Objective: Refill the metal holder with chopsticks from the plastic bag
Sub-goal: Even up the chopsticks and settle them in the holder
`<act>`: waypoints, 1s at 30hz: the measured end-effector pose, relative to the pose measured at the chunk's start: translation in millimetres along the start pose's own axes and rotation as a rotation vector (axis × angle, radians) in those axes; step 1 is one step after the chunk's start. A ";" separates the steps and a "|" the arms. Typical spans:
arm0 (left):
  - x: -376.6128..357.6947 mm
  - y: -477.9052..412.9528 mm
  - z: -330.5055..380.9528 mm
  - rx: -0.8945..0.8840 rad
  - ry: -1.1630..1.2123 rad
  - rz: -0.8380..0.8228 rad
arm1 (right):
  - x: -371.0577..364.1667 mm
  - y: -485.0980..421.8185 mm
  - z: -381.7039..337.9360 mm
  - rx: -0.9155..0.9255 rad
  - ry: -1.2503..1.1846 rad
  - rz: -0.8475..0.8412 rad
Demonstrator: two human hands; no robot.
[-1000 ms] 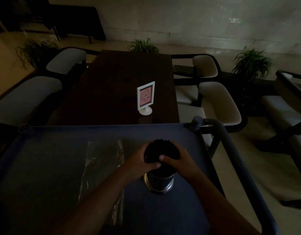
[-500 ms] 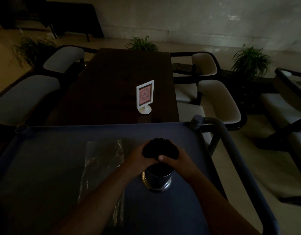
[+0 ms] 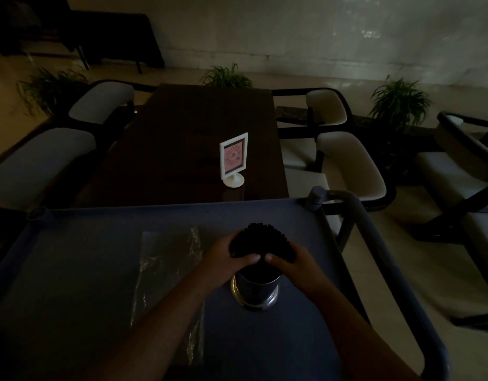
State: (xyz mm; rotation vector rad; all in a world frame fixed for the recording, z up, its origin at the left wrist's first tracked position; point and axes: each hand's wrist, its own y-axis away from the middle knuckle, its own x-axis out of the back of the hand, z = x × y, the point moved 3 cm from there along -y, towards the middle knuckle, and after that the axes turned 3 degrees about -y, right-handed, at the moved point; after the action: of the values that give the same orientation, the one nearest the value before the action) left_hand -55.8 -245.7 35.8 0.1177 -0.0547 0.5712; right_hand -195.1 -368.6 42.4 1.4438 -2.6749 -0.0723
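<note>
A round metal holder (image 3: 255, 292) stands on the blue cart top (image 3: 72, 270). A thick bundle of dark chopsticks (image 3: 262, 242) sticks up out of it, ends fanned toward the far side. My left hand (image 3: 227, 255) wraps the bundle from the left and my right hand (image 3: 291, 264) from the right, thumbs meeting at the front just above the holder's rim. A clear plastic bag (image 3: 166, 273) lies flat on the cart to the left of the holder; in the dim light I cannot tell whether anything is inside it.
Beyond the cart is a dark wooden table (image 3: 182, 149) with a white framed sign (image 3: 234, 159) on a round foot. Cushioned chairs (image 3: 350, 166) line both sides. The cart's handle bar (image 3: 388, 257) runs along the right. Potted plants (image 3: 399, 101) stand by the far wall.
The chopstick bundle has spread wider at its top and both hands have shifted slightly up around it. The holder stays in place.
</note>
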 end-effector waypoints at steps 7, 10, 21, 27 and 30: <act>3.5 11.2 1.1 -0.020 -0.010 0.045 | -6.4 12.5 13.5 -0.025 -0.022 0.022; 2.1 11.1 2.7 -0.041 -0.038 0.087 | -12.2 15.1 17.0 -0.041 -0.035 0.040; -7.6 1.1 2.9 0.032 -0.132 0.092 | -17.2 17.5 12.4 -0.045 -0.053 0.079; -8.9 0.3 8.0 -0.013 -0.141 0.076 | -19.3 12.0 8.3 -0.010 -0.025 0.106; -8.6 -0.3 11.6 -0.010 -0.118 0.061 | -19.5 8.2 6.2 -0.002 -0.033 0.133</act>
State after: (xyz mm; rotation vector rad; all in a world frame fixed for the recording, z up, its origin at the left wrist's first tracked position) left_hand -63.1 -252.0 46.6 0.1407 -0.1763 0.6242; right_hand -192.0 -347.8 35.7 1.2712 -2.7883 -0.0889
